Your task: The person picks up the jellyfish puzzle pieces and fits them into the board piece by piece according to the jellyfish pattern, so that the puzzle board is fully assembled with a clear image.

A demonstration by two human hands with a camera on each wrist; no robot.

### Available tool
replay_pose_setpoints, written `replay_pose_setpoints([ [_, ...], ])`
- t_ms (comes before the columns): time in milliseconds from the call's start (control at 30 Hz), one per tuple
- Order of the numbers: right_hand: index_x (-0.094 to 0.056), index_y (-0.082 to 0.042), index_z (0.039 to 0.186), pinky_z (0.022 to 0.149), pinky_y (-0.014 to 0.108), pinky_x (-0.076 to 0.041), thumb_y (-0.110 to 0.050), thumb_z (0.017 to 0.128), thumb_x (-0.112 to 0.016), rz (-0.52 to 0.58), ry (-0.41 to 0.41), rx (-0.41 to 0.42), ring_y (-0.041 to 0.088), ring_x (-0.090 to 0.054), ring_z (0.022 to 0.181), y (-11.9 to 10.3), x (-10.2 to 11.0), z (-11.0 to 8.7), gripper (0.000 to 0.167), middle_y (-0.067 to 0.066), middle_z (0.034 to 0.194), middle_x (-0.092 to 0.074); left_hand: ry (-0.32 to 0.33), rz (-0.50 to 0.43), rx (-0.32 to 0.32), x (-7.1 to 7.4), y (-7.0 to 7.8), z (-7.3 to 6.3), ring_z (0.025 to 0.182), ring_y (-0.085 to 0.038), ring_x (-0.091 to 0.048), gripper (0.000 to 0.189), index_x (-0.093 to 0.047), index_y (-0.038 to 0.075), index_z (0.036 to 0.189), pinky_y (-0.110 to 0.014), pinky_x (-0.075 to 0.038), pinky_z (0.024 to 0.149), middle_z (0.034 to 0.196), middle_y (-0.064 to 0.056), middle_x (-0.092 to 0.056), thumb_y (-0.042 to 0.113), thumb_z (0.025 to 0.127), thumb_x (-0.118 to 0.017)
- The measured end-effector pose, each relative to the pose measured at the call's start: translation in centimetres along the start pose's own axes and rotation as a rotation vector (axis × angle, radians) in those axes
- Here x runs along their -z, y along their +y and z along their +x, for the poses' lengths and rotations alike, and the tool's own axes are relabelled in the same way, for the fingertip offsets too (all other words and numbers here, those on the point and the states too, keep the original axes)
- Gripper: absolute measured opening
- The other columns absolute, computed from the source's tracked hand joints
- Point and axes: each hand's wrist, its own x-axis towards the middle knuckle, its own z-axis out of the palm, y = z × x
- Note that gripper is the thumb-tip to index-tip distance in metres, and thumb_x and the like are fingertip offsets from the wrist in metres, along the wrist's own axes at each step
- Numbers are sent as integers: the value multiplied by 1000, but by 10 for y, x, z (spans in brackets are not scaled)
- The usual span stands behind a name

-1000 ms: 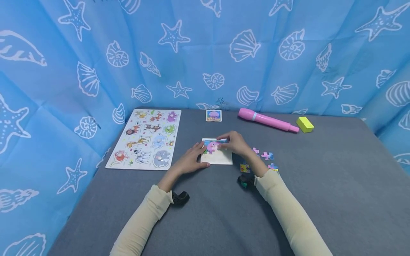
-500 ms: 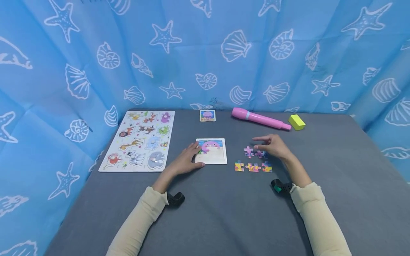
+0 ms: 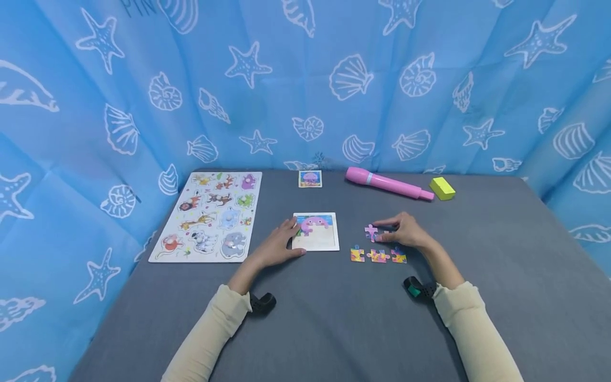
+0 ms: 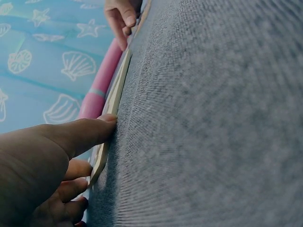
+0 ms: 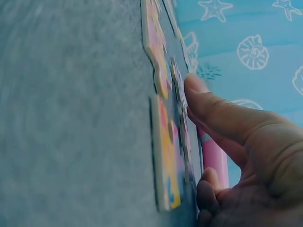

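A shallow wooden puzzle tray (image 3: pixel 321 243) lies on the grey cloth, a pink octopus picture partly assembled along its top. My left hand (image 3: pixel 276 246) holds the tray's lower left corner, fingers at the left side and thumb (image 4: pixel 102 126) on the near edge. To the right, my right hand (image 3: pixel 406 232) is at a pink jigsaw piece (image 3: pixel 371 233), index finger and thumb (image 5: pixel 201 97) apart at its right side. That piece lies flat; another beside it is mostly hidden under the hand. Below are yellow-and-pink jigsaw pieces (image 3: pixel 378 256) in a row.
An animal peg puzzle board (image 3: pixel 205 217) lies at the left. Toward the back are a small octopus picture card (image 3: pixel 310 179), a pink tube-shaped object (image 3: pixel 389 184) and a yellow block (image 3: pixel 442 189). A blue seashell-print curtain (image 3: pixel 305 79) hangs behind the table.
My right hand has left the tray and moved right, then lowered onto the loose pieces, reaching the pink one. The left hand has stayed at the tray.
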Motion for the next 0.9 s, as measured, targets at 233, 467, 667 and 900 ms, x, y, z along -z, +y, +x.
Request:
replay_pose_setpoints([
  [233, -67, -5, 111, 58, 26, -23, -13, 72, -78, -29, 35, 1, 16, -27, 65, -1, -6, -2, 41, -2, 66, -26, 3, -12, -9, -3, 0, -1, 141, -35, -12, 73, -29, 0, 143, -52, -15, 113, 153, -17, -16, 32, 87, -63],
  [467, -71, -3, 103, 61, 27, -26, -14, 73, -77, -25, 73, -2, 17, -33, 71, -1, -7, 1, 32, 5, 75, -48, -5, -10, 1, 1, 3, -1, 142, -34, -12, 73, -27, 1, 143, -51, -14, 113, 153, -16, -15, 32, 87, -62],
  [667, -70, -5, 105, 65, 30, -28, -20, 75, -75, -58, 75, -37, 21, -37, 82, 0, -7, 0, 33, 17, 94, -51, -1, -26, -3, 3, 4, -1, 142, -34, -11, 72, -28, 0, 143, -52, -13, 113, 153, -17, -15, 31, 87, -63],
  [900, -67, -3, 108, 67, 30, -31, -20, 80, -71, -74, 31, -20, 25, -40, 88, -5, -4, 5, 33, 19, 101, -49, -14, -23, 7, 2, 2, -1, 142, -33, -10, 73, -26, 1, 144, -52, -12, 113, 154, -16, -13, 32, 87, -62],
])
